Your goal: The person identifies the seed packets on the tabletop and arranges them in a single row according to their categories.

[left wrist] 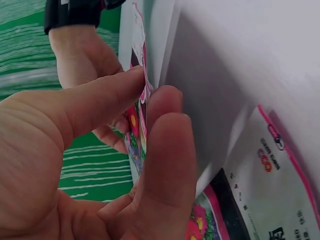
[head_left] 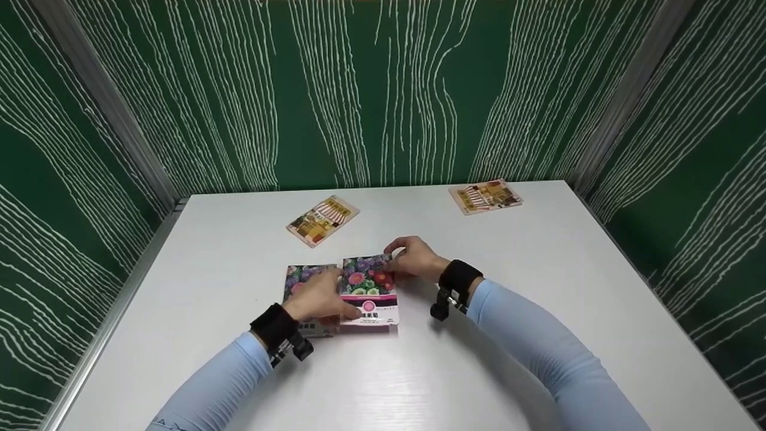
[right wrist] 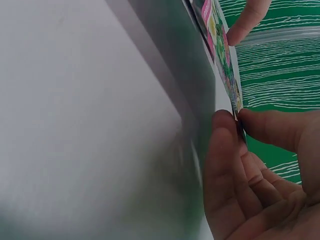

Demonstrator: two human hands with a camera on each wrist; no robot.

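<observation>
Left sleeve [head_left: 209, 383] and right sleeve [head_left: 538, 335]: nearest the camera, both light blue, ended by a black left strap [head_left: 274, 326] and a black right strap [head_left: 459, 276].
Right flower packet [head_left: 368, 284]: held by both grips over the middle of the bench [head_left: 209, 257], printed face up, apparently raised a little, since a shadow is cast below its near edge.
Left grip [head_left: 320, 296]: narrow; the packet's left side is pinched, with the thumb laid on the printed face and fingertips set behind.
Right grip [head_left: 417, 260]: narrow; the far right corner is pinched between thumb and fingers.
Left flower packet [head_left: 305, 275]: laid just beside, similarly printed, partly covered by the left grip; whether the two packets touch cannot be told.
Left tan packet [head_left: 323, 221] and right tan packet [head_left: 486, 196]: laid farther back, well apart, touched by neither grip.
Step in hand: two-handed handling of the right flower packet is judged to be under way.
Next move: level, matched pinches seem called for, so that the thin packet is not bent and its neighbour is not dragged.
</observation>
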